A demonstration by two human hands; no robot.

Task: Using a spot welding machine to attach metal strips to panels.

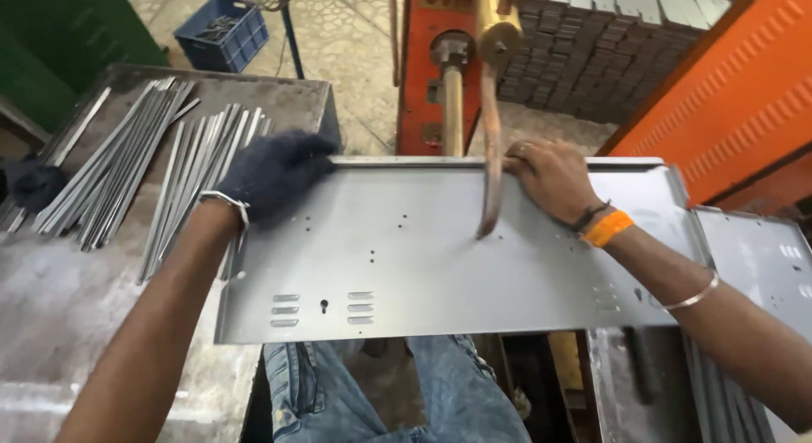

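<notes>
Both hands grip the panel's (440, 257) far flanged edge: the gloved left hand (275, 174) at its left corner, the bare right hand (550, 179) just right of the electrode (489, 181). The panel bridges the gap over the knees, its left end above the surface (59, 299) beside the strips (144, 168). My judgement: keep it level, the tip square on the sheet, fingers clear of the tip.

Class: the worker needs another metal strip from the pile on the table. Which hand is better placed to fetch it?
Left. The gloved left hand grips the panel corner right beside the strips; the right hand holds the far edge beyond the electrode arm.
</notes>
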